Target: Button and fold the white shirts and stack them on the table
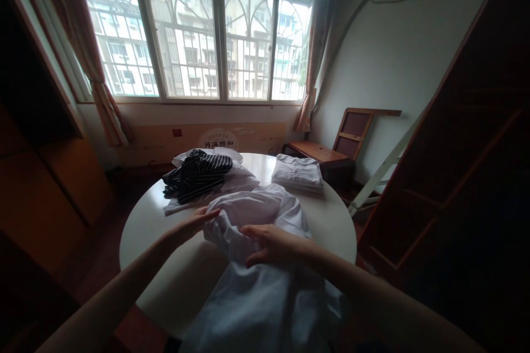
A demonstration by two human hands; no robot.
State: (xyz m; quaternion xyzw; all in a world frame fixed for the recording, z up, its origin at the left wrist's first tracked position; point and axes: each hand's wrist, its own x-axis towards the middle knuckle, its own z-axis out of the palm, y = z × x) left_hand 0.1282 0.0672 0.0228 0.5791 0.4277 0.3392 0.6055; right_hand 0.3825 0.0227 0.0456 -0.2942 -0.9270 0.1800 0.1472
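Observation:
A crumpled white shirt lies across the near side of a round white table and hangs over its front edge. My left hand reaches in from the left with fingers stretched out, its tips touching the bunched upper part of the shirt. My right hand lies flat on the shirt's middle, fingers extended and together. Neither hand grips anything.
A dark striped garment sits on a pile of white cloth at the table's far left. A folded white stack lies at the far right. A wooden chair stands behind, a dark wooden frame on the right.

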